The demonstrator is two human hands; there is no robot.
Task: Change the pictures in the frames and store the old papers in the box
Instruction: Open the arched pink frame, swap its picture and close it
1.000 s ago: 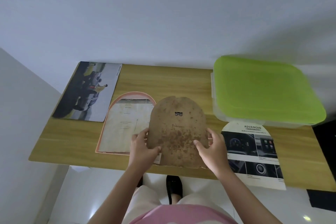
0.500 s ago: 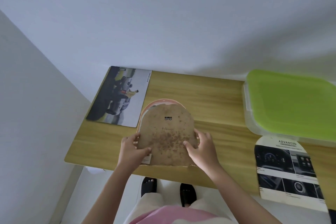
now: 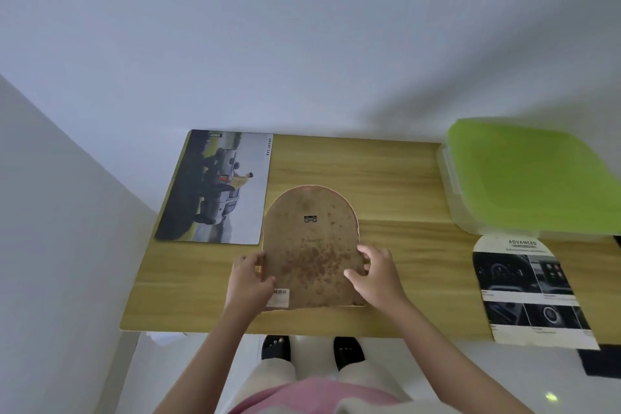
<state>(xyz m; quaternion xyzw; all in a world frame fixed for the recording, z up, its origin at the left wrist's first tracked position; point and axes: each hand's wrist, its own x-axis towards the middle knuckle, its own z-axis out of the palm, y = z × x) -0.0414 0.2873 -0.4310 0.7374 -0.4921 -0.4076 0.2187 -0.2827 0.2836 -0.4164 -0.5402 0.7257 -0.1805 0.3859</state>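
The brown, stained, arch-shaped backing board (image 3: 311, 245) lies flat on the wooden table (image 3: 386, 198), its rounded top pointing away from the person and its straight bottom edge close to the table's near edge. That gives a long axis running straight out from the body. A thin pink rim shows around the arch, so the board appears to sit on or in the arched frame, though how fully it is seated cannot be told.

The left hand (image 3: 250, 282) grips the board's left edge low down, thumb on the top face and fingers curled at the side. The right hand (image 3: 374, 274) holds the right edge at about the same height, thumb lying on the board and fingers bent around the edge. Both hands sit on the lower half, level with each other and equally near, so any press or lift would act across the short axis; the far arched end is unheld.

A rectangular car photograph (image 3: 215, 188) lies just left of the board and slightly beyond it, close to its left edge. An arch-shaped printed sheet with dark dashboard pictures (image 3: 527, 289) lies well to the board's right, overhanging the table's near edge. The clear plastic box with a green lid (image 3: 524, 175), closed, stands to the board's right and farther back, behind that sheet.
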